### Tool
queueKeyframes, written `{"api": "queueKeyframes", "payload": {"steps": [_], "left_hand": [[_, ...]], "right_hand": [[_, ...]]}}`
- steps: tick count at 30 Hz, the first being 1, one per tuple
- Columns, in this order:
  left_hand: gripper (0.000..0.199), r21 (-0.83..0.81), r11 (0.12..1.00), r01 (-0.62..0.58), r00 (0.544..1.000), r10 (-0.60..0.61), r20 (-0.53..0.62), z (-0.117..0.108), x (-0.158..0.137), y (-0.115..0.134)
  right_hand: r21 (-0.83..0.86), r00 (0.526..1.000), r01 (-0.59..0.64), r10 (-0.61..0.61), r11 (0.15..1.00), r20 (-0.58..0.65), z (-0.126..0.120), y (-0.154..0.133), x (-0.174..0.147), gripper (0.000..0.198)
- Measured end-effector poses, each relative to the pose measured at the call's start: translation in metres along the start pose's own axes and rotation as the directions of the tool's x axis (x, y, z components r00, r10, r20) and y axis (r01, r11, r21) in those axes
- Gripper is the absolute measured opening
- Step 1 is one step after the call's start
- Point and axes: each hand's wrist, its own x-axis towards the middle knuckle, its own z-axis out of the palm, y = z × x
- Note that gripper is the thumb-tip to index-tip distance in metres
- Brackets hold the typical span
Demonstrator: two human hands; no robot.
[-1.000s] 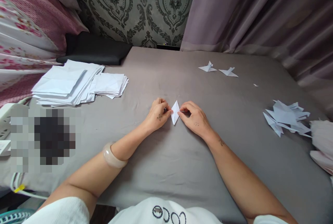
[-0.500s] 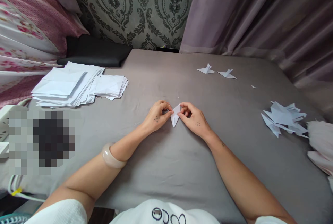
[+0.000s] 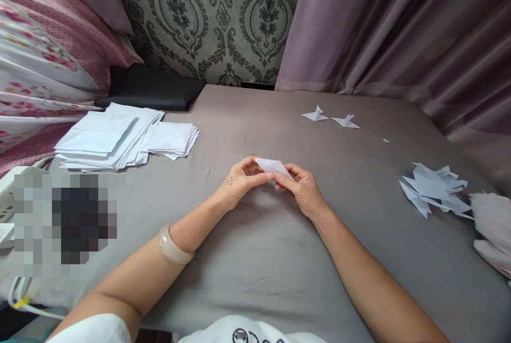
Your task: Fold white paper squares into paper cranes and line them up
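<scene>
Between my two hands, over the middle of the grey cloth, is a small piece of folded white paper [image 3: 274,165]. My left hand [image 3: 243,181] pinches it from the left, thumb across its near edge and fingers behind. On the other side, my right hand [image 3: 301,186] grips it with the thumb in front, close to the left thumb. The fingertips behind the paper are partly hidden. The paper now shows a slanted four-sided shape with its long side across.
Stacks of large white paper [image 3: 96,135] and smaller sheets [image 3: 171,138] lie at the left. Two folded paper birds [image 3: 316,114] stand at the back right, with a pile of folded paper [image 3: 437,186] farther right. A black folded item [image 3: 155,88] lies behind the stacks.
The folded paper has turned from pointing down toward me to lying crosswise. Both hands have come closer together, thumbs meeting on its near edge. The camera view has tilted slightly up.
</scene>
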Motion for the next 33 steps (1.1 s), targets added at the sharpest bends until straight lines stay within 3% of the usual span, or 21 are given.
{"api": "queueKeyframes", "payload": {"steps": [6, 10, 12, 15, 18, 19, 21, 23, 25, 29, 31, 33], "left_hand": [[0.026, 0.054, 0.999, 0.002, 1.000, -0.003, 0.006, 0.000, 0.000, -0.001], [0.017, 0.333, 0.932, -0.144, 0.985, 0.167, -0.041, -0.005, 0.001, -0.007], [0.013, 0.553, 0.783, -0.285, 0.939, 0.345, -0.006, -0.008, 0.001, -0.009], [0.013, 0.797, 0.361, -0.484, 0.781, 0.589, 0.208, -0.011, -0.001, -0.010], [0.015, 0.853, -0.061, -0.519, 0.644, 0.629, 0.436, -0.013, -0.003, -0.008], [0.015, 0.848, -0.146, -0.509, 0.624, 0.617, 0.480, -0.014, -0.003, -0.008], [0.014, 0.835, -0.234, -0.498, 0.619, 0.578, 0.531, -0.015, -0.003, -0.008], [0.016, 0.827, -0.249, -0.503, 0.661, 0.506, 0.554, -0.016, -0.003, -0.009], [0.016, 0.831, -0.187, -0.524, 0.734, 0.396, 0.552, -0.018, -0.003, -0.010], [0.025, 0.861, 0.149, -0.486, 0.863, 0.236, 0.446, -0.023, -0.002, -0.011], [0.029, 0.848, 0.288, -0.445, 0.894, 0.203, 0.400, -0.025, -0.001, -0.008], [0.027, 0.833, 0.366, -0.415, 0.910, 0.176, 0.376, -0.027, -0.001, -0.005]], "right_hand": [[0.005, 0.999, 0.002, -0.002, 1.000, 0.034, 0.002, 0.003, 0.000, 0.026], [-0.247, 0.978, 0.199, -0.206, 0.948, -0.002, -0.001, 0.005, 0.001, 0.023], [-0.409, 0.923, 0.350, -0.384, 0.843, -0.002, -0.003, 0.007, 0.002, 0.023], [-0.623, 0.769, 0.535, -0.634, 0.570, 0.080, -0.007, 0.009, 0.002, 0.014], [-0.787, 0.645, 0.565, -0.727, 0.249, 0.233, -0.009, 0.011, 0.000, 0.019], [-0.819, 0.632, 0.549, -0.723, 0.164, 0.279, -0.009, 0.011, -0.001, 0.020], [-0.858, 0.641, 0.512, -0.688, 0.053, 0.341, -0.009, 0.011, -0.004, 0.020], [-0.872, 0.687, 0.489, -0.623, 0.016, 0.374, -0.008, 0.012, -0.006, 0.020], [-0.875, 0.751, 0.483, -0.535, 0.047, 0.386, -0.007, 0.014, -0.008, 0.020], [-0.875, 0.858, 0.435, -0.394, 0.214, 0.330, -0.007, 0.016, -0.011, 0.022], [-0.872, 0.883, 0.406, -0.365, 0.276, 0.295, -0.007, 0.014, -0.013, 0.022], [-0.866, 0.899, 0.384, -0.343, 0.320, 0.272, -0.007, 0.012, -0.013, 0.021]]}}
